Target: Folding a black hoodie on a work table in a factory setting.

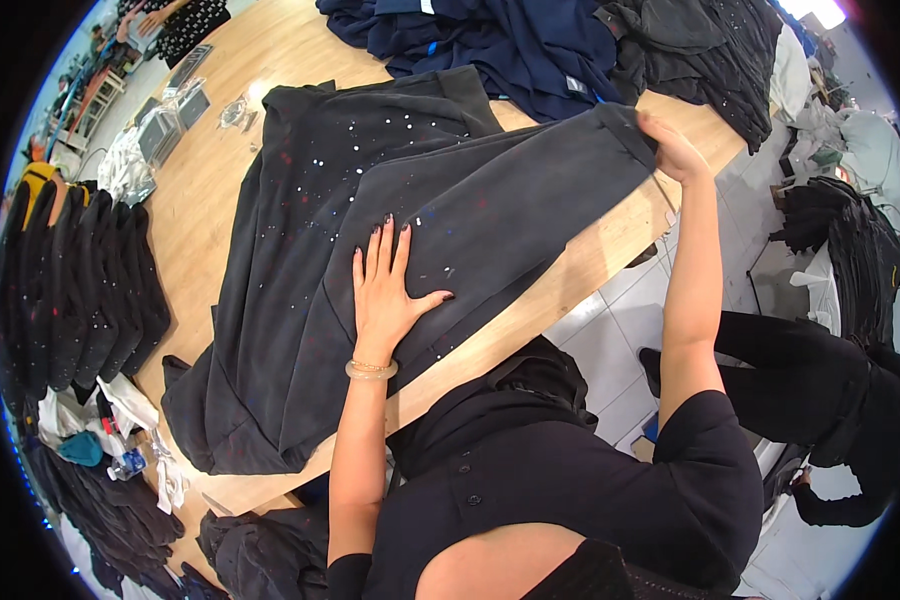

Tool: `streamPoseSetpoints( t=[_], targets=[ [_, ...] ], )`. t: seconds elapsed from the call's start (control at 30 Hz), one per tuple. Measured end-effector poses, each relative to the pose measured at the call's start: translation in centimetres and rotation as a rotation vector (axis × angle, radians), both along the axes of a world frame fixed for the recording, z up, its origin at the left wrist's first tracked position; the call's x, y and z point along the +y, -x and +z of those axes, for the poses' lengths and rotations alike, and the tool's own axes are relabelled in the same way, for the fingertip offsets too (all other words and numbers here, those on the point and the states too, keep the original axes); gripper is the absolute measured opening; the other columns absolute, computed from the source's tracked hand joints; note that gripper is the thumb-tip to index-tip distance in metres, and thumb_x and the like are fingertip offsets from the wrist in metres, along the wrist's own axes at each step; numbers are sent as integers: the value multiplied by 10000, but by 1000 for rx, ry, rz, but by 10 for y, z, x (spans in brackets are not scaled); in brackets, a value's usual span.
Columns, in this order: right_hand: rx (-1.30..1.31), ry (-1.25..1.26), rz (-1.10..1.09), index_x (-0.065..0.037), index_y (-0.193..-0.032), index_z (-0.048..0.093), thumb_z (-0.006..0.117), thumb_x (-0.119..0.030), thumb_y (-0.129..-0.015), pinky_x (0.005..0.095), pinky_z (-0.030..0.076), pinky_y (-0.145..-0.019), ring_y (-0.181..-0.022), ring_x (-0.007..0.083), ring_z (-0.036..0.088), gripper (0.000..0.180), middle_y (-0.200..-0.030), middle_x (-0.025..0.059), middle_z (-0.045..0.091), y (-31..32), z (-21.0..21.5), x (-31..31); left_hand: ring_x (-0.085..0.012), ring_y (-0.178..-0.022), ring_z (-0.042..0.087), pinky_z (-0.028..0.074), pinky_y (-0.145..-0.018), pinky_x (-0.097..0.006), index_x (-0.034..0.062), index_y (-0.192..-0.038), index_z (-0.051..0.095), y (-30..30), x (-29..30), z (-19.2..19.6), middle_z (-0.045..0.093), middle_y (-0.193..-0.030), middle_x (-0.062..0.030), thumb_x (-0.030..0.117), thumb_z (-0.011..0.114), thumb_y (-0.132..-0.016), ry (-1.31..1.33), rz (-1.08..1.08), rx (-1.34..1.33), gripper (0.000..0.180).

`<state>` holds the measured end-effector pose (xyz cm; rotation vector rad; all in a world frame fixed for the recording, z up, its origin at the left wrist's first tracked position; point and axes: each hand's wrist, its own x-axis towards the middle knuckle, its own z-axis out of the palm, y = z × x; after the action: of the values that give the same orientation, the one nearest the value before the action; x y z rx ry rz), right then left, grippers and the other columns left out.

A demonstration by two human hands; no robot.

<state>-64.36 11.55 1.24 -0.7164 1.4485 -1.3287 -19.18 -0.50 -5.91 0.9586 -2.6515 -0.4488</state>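
Note:
A dark charcoal pair of trousers (490,220) with white, red and blue specks lies spread over the wooden table. My left hand (390,290) rests flat on the upper leg, its fingers spread and thumb out to the right. At the far right end of that leg, my right hand (678,150) has its fingers round the hem, near the table's edge. Part of these fingers is hidden by the cloth. The other leg lies beyond, partly under the near one, and the cloth bunches in folds toward the lower left.
Navy garments (510,50) and black garments (690,60) are heaped at the far side. Folded dark clothes (80,280) stand in a row at the left. Clear plastic packets (165,125) lie on the table's far left. Another person (820,400) in black is at the right.

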Motion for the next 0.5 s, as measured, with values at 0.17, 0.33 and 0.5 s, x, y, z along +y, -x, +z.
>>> streamPoseSetpoints(
  t=[0.17, 0.33, 0.5],
  targets=[
    [1189, -585, -432, 77, -1009, 628, 684, -470, -770, 383, 480, -783, -890, 390, 628, 599, -902, 270, 648, -25, -37, -1, -380, -1406, 136, 125, -1023, -709, 230, -1408, 387, -11, 55, 25, 168, -1538, -100, 475, 712, -695, -112, -182, -173, 822],
    [900, -568, -312, 67, -892, 611, 680, -336, -787, 392, 472, -757, -831, 334, 640, 422, -832, 245, 645, -105, -70, 14, -307, -1416, 150, 87, -1039, -709, 231, -1398, 407, -18, 91, 22, 215, -1528, -60, 431, 649, -796, -131, -297, -240, 680],
    [950, 300, -600, 15, -981, 565, 591, 27, -740, 330, 461, -778, -840, 240, 603, 242, -897, 103, 622, -213, -4, -23, -284, -1317, 366, 245, -1078, -495, 108, -1308, 499, -35, 61, 33, 417, -1401, -112, 210, 627, -849, -492, -126, 332, 488]
  ],
)
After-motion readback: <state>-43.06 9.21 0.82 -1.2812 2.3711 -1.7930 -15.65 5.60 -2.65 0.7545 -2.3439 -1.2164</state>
